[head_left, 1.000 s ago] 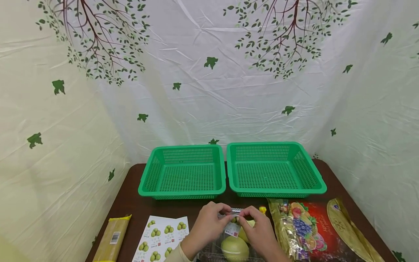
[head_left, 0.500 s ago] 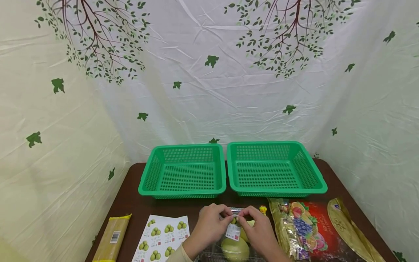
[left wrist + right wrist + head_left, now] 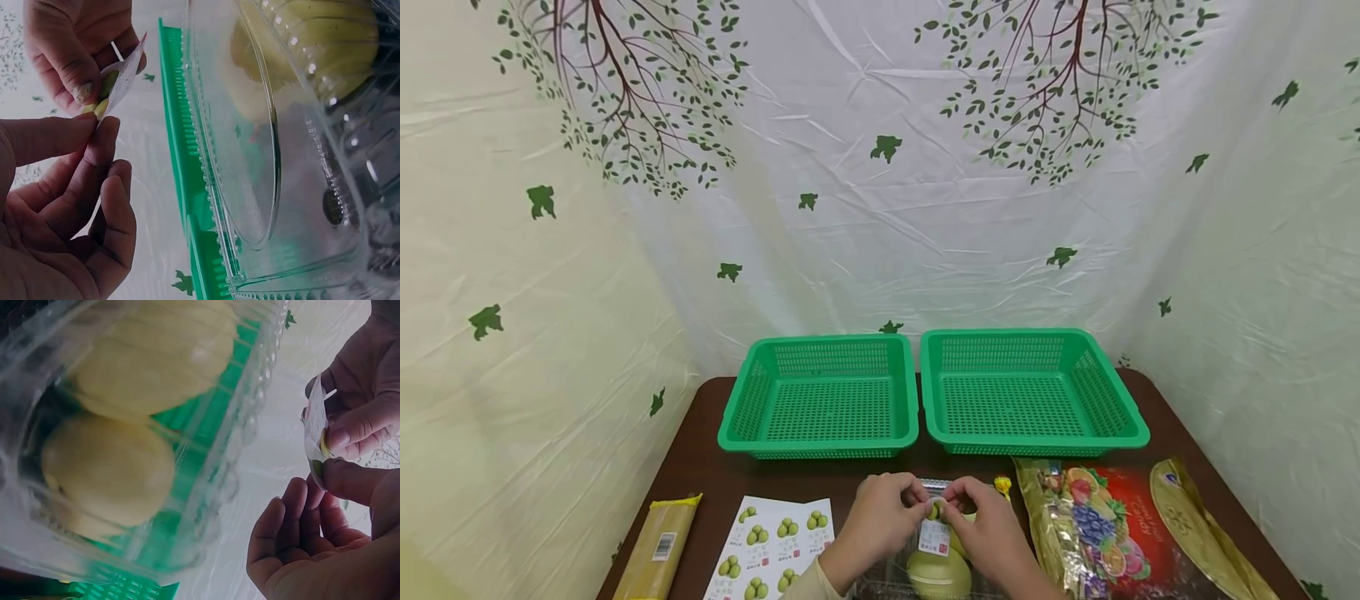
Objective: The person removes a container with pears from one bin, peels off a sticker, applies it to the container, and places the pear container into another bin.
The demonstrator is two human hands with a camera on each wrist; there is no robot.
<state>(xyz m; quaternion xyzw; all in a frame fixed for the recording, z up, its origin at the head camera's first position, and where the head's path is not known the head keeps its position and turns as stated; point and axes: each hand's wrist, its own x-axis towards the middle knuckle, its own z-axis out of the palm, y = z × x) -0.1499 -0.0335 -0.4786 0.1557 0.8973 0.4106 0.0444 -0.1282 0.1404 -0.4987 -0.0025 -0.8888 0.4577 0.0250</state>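
Between their fingertips, my left hand [image 3: 880,517] and right hand [image 3: 992,533] pinch the upper edge of a white sticker [image 3: 934,538] printed with green fruit and small text. The sticker hangs over a clear plastic fruit box [image 3: 880,577], which holds pale yellow-green fruits [image 3: 940,575]. In the left wrist view, the thumb and forefinger of the left hand [image 3: 69,206] meet the right hand [image 3: 81,47] at the sticker [image 3: 128,78]. The right wrist view shows the sticker [image 3: 315,425] apart from the box. My hands hide part of the box.
A sheet of matching stickers [image 3: 775,542] lies left of the box, and a yellow-ended packet with a barcode [image 3: 658,546] is farther left. A red and gold candy bag [image 3: 1127,525] and a yellow-wrapped lollipop [image 3: 1002,485] lie right. Two green baskets [image 3: 820,445] [image 3: 1037,442] stand behind.
The sticker has turned from a slant to hang more nearly straight and faces the head camera more fully. Both hands keep their pinch and have barely moved.
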